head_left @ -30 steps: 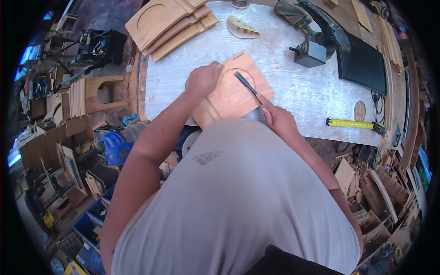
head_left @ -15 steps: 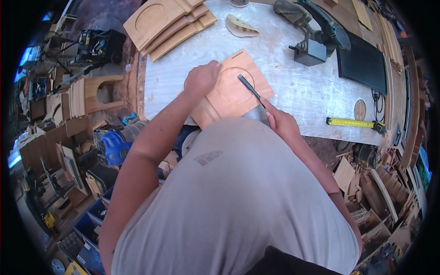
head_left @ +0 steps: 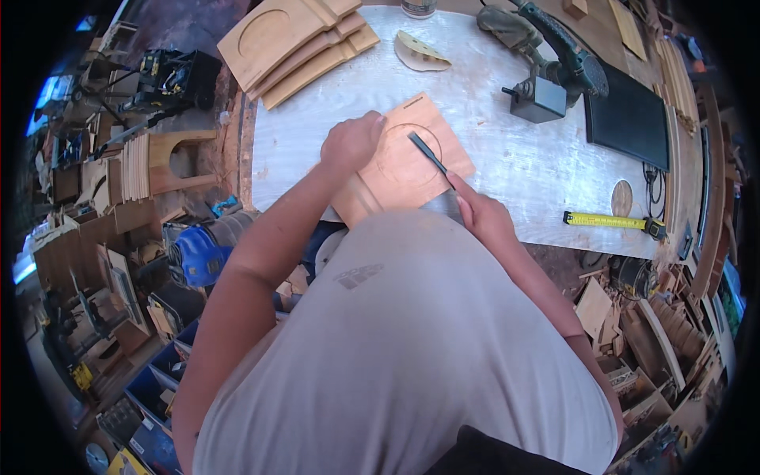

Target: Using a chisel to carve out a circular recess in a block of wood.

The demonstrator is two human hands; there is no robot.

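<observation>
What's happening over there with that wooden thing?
A person's right hand holds a slim, dark, flat-bladed metal tool, with its tip over the round outline on a flat, light brown wooden board. The left hand is at the board's left edge. Beyond that hand, a stack of brown wooden boards sits on the pale grey worktop.

Against a second ago, the chisel [head_left: 427, 152] is resting slightly nearer and farther right on the board [head_left: 398, 168], its tip lying farther inside the far edge of the circle [head_left: 408, 125]. The right hand [head_left: 484, 214] is sitting back with it. Since half a second ago, both are edging far left again, and more of the jar [head_left: 419, 8] is showing.
</observation>
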